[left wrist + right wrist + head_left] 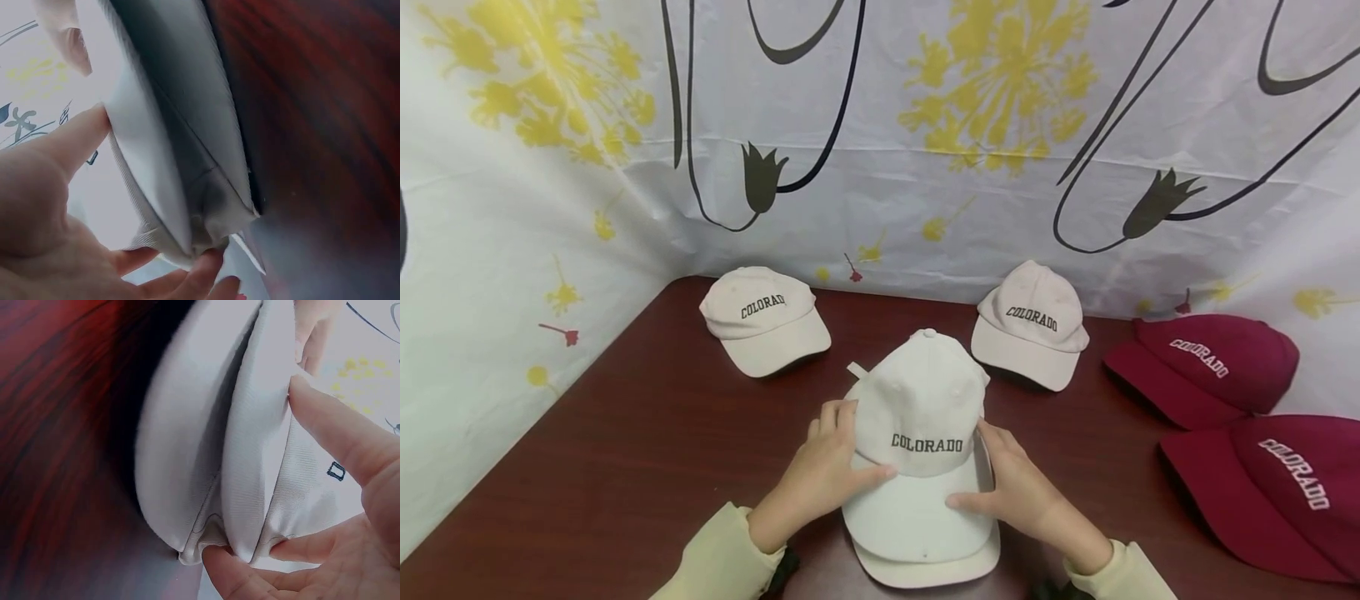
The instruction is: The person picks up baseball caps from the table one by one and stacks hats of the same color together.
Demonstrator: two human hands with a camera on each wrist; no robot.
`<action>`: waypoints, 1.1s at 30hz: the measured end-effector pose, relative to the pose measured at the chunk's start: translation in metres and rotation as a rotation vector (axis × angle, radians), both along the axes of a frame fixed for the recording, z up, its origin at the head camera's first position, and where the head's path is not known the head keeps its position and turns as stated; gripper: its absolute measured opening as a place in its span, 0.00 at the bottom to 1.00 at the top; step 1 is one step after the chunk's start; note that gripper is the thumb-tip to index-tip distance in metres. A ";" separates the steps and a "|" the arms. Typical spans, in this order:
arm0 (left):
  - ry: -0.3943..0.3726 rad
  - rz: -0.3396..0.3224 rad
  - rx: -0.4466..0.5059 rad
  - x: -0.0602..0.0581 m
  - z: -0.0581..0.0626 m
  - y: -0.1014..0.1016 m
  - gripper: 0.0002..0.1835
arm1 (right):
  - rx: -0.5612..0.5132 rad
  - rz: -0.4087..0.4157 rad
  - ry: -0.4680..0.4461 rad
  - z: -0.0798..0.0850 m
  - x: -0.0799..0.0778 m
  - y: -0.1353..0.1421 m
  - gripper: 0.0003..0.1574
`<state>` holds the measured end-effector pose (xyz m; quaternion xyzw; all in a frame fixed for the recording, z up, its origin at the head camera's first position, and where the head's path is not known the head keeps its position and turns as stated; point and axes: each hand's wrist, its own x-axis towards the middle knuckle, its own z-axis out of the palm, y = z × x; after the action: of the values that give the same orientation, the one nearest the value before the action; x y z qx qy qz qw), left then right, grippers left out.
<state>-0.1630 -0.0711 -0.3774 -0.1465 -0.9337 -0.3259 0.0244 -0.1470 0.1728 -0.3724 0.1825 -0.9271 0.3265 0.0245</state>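
Note:
In the head view a white baseball cap (917, 392) with COLORADO across its front sits stacked over another pale cap (928, 573), whose brim shows below the upper one. My left hand (827, 458) grips the stack's left side, its thumb lying on the upper brim and its fingers at the crown's edge. On the right side my right hand (1018, 487) does the same, thumb on the brim. Both wrist views show the two brims, one above the other with a gap between; the left fingers (203, 272) and right fingers (234, 575) curl at the brims' corners.
Two more pale caps stand at the back of the dark wooden table (625, 417), one cap (763, 317) at left and one cap (1032, 323) at right. A maroon cap (1217, 367) and a second maroon cap (1277, 492) lie at right. Patterned cloth (880, 192) hangs behind.

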 end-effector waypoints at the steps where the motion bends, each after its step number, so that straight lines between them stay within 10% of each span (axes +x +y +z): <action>1: -0.008 -0.006 -0.018 0.000 0.000 0.000 0.47 | 0.006 -0.001 -0.003 0.000 0.000 0.000 0.64; 33: -0.129 -0.122 -0.218 0.000 0.003 -0.004 0.52 | 0.354 -0.040 -0.157 0.007 0.005 0.002 0.66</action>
<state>-0.1631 -0.0750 -0.3742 -0.1835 -0.9525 -0.2323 -0.0717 -0.1418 0.1752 -0.3653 0.1398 -0.9725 0.1712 -0.0738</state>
